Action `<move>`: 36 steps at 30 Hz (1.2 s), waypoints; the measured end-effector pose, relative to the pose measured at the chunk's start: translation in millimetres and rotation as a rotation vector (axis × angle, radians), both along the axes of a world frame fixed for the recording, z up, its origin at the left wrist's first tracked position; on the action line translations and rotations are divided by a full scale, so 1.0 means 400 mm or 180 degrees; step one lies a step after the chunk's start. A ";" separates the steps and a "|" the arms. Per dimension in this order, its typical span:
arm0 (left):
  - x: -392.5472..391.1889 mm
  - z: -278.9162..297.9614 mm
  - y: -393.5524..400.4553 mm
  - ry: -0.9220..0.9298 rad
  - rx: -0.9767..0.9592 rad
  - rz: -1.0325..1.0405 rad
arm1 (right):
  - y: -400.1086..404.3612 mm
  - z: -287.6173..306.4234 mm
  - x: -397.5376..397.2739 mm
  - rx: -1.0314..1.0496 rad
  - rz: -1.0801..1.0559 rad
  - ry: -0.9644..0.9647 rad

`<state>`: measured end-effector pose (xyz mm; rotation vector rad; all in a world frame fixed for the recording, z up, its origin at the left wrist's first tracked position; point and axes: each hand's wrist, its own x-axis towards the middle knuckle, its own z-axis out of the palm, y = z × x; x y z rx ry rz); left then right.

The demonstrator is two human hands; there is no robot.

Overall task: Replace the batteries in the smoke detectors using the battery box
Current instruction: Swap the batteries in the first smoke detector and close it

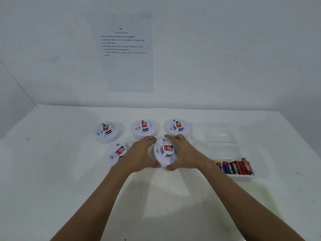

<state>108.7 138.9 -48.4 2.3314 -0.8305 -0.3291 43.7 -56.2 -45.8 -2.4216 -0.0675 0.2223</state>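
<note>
while four more lie nearby, left hand (139, 153) and right hand (182, 150), fingers clamped around one smoke detector (165, 152).

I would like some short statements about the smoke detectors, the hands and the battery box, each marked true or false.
1. Five round white smoke detectors with red labels lie on the white table. True.
2. Both hands hold the front right detector, left hand and right hand at its sides. True.
3. The clear plastic battery box stands left of the detectors. False: it stands to their right.
4. The box is empty. False: batteries lie in its near part.
5. A printed sheet of paper hangs on the wall. True.
</note>
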 end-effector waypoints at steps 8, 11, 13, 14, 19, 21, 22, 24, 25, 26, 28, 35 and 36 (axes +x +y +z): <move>-0.066 0.115 0.031 0.0461 -0.1039 0.0262 | -0.020 0.107 -0.060 0.1041 -0.0123 -0.0347; -0.069 0.138 0.036 0.0584 -0.0990 0.0063 | -0.026 0.121 -0.084 0.1651 -0.0068 -0.0367; -0.068 0.150 0.034 0.0780 -0.1010 -0.0191 | -0.027 0.123 -0.098 0.2037 0.0004 -0.0295; -0.068 0.154 0.032 0.0903 -0.1036 -0.0304 | -0.027 0.120 -0.104 0.2207 0.0028 -0.0272; -0.066 0.172 0.030 0.1166 -0.1348 -0.0235 | -0.014 0.122 -0.115 0.2321 0.0050 -0.0265; -0.060 0.176 0.032 0.1082 -0.1258 -0.0138 | -0.015 0.120 -0.113 0.2198 0.0032 -0.0280; -0.059 0.179 0.032 0.1089 -0.1227 -0.0118 | -0.014 0.119 -0.112 0.2128 0.0008 -0.0282; -0.059 0.187 0.033 0.1057 -0.1160 -0.0118 | -0.012 0.114 -0.109 0.1940 -0.0019 -0.0272; -0.059 0.193 0.034 0.1019 -0.1115 -0.0128 | -0.010 0.113 -0.108 0.1836 -0.0006 -0.0271; -0.061 0.200 0.034 0.1000 -0.1078 -0.0137 | -0.008 0.113 -0.106 0.1727 0.0015 -0.0279; -0.064 0.208 0.034 0.0993 -0.1022 -0.0155 | -0.005 0.113 -0.102 0.1563 0.0039 -0.0331; -0.069 0.193 0.028 0.0767 -0.1109 -0.0070 | 0.011 0.108 -0.097 0.1553 -0.0134 -0.0758; -0.070 0.185 0.026 0.0678 -0.1104 -0.0023 | 0.014 0.105 -0.096 0.1542 -0.0163 -0.0793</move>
